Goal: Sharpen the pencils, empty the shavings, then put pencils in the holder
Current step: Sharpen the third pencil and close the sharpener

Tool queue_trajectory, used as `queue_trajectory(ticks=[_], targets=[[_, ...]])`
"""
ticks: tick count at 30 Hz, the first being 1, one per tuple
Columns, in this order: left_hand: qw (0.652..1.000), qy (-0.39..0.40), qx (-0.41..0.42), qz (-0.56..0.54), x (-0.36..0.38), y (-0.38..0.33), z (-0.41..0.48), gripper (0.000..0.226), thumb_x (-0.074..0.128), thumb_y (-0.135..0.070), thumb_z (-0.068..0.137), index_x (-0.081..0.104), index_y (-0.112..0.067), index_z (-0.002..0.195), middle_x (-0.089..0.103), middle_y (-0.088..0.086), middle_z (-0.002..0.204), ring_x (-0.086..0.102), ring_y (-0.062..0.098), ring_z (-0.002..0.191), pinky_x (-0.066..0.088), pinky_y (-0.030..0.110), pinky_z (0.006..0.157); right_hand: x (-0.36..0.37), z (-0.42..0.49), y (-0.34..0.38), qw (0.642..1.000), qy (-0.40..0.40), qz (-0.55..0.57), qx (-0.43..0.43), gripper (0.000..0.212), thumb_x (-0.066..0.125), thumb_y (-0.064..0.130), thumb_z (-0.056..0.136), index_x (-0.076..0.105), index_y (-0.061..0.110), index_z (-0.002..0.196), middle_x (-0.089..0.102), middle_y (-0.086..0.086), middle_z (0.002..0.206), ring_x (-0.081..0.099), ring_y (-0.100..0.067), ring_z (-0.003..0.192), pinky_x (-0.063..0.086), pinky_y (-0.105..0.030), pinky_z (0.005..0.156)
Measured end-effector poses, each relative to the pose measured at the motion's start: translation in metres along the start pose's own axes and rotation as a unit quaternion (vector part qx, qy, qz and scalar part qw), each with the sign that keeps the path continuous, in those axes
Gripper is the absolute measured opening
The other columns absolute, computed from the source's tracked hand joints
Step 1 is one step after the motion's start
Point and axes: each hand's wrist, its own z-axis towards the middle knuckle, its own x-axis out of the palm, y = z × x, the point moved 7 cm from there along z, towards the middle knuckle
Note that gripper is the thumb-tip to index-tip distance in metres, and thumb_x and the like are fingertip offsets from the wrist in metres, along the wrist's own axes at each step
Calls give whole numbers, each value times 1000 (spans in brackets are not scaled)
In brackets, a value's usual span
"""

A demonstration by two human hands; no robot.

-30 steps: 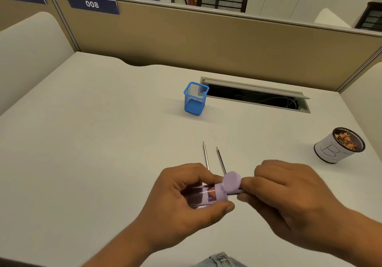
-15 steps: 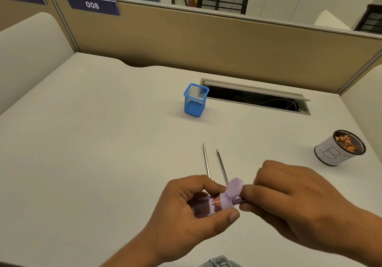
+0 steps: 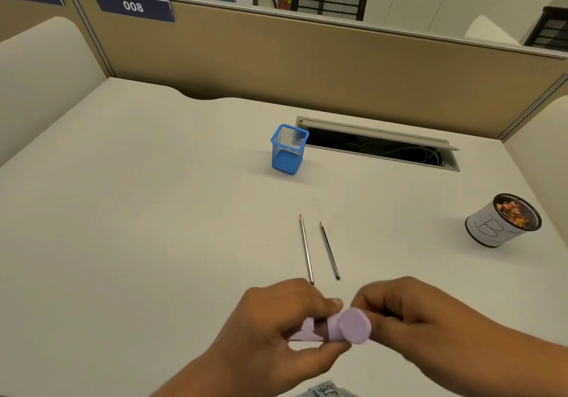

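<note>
A lilac pencil sharpener (image 3: 353, 326) with a round lid and a clear body is gripped in my left hand (image 3: 276, 313), low over the near table edge. My right hand (image 3: 424, 319) is pinched right against its lid end, blurred; the thin pencil it grips there is almost hidden by the fingers. Two sharpened pencils (image 3: 306, 249) (image 3: 329, 250) lie side by side on the white table just beyond my hands, tips pointing away. The blue mesh holder (image 3: 287, 150) stands upright and empty farther back.
A white cup marked "B" (image 3: 498, 224) holds shavings at the right. An open cable slot (image 3: 378, 147) lies behind the holder. A tan partition (image 3: 307, 67) closes the table's far edge, with cream side panels to left and right.
Both hands with the sharpener have drawn nearer to me and lower in view. The round lid now faces the camera. The two lying pencils now show in full.
</note>
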Motion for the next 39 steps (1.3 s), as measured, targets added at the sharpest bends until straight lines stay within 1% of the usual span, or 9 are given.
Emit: queue_trajectory(ticks=[2, 5, 9, 14, 17, 20, 28, 34, 39], targets=[[996, -12, -73, -58, -2, 6, 2, 22, 87, -21, 72, 74, -22, 90, 68, -13, 77, 59, 10, 58, 42, 16, 51, -10, -8, 15, 982, -71, -117, -128, 29, 53, 60, 91, 64, 33, 93, 63, 10, 73, 49, 0, 60, 38, -12, 56], [971, -2, -180, -160, 1, 14, 0, 17, 85, -28, 71, 72, -33, 81, 66, -16, 70, 57, 2, 57, 44, 14, 55, -16, -25, 40, 841, -177, -416, -298, 18, 52, 42, 98, 63, 28, 95, 56, 12, 75, 47, -8, 63, 38, -21, 53], [946, -2, -221, -237, 6, 16, 2, 14, 84, -26, 71, 71, -25, 77, 67, -13, 66, 56, 2, 57, 45, 12, 57, -15, -30, 51, 757, -237, -488, -363, 29, 55, 30, 97, 73, 13, 82, 52, -3, 62, 38, -24, 51, 33, -34, 41], [999, 4, 26, 19, -1, -1, 11, 18, 84, -17, 77, 74, -10, 89, 69, -9, 79, 59, 5, 65, 45, 11, 58, -17, 1, 13, 986, -110, -64, -104, 35, 57, 55, 85, 65, 27, 65, 42, 9, 50, 33, -8, 45, 26, -22, 46], [994, 22, 78, 80, 5, -1, 6, 20, 84, -20, 80, 75, -6, 92, 72, 2, 84, 63, 14, 70, 53, 21, 59, -4, 7, -18, 990, -16, 126, 64, 39, 66, 48, 88, 67, 19, 61, 33, 1, 47, 24, -15, 44, 19, -27, 45], [1000, 3, -1, 10, 1, 7, 9, 19, 84, -21, 77, 74, -13, 91, 69, -8, 81, 57, -2, 67, 42, 8, 60, -13, 6, -1, 996, -66, -20, -64, 37, 54, 65, 86, 68, 31, 81, 47, 11, 55, 35, -6, 50, 29, -18, 48], [929, 26, -272, -248, 15, 32, 5, 22, 84, -35, 68, 72, -19, 77, 67, 11, 71, 52, 14, 61, 44, 26, 61, -21, -22, 45, 740, -218, -509, -382, 16, 61, 24, 95, 72, 12, 93, 56, -5, 66, 41, -26, 52, 35, -35, 41], [973, 26, -165, -157, 6, 25, 14, 15, 84, -24, 71, 72, -24, 80, 64, -17, 69, 54, 1, 58, 41, 11, 57, -13, -13, 38, 872, -175, -366, -274, 28, 50, 40, 96, 66, 28, 77, 50, 8, 59, 37, -12, 52, 28, -20, 49], [997, 35, 62, 36, 4, 8, 19, 22, 86, -15, 77, 74, -4, 92, 75, 3, 86, 66, 12, 75, 52, 18, 64, -9, 10, -12, 994, -3, 78, 71, 35, 65, 39, 88, 64, 18, 60, 39, 4, 47, 29, -14, 44, 25, -24, 47]])
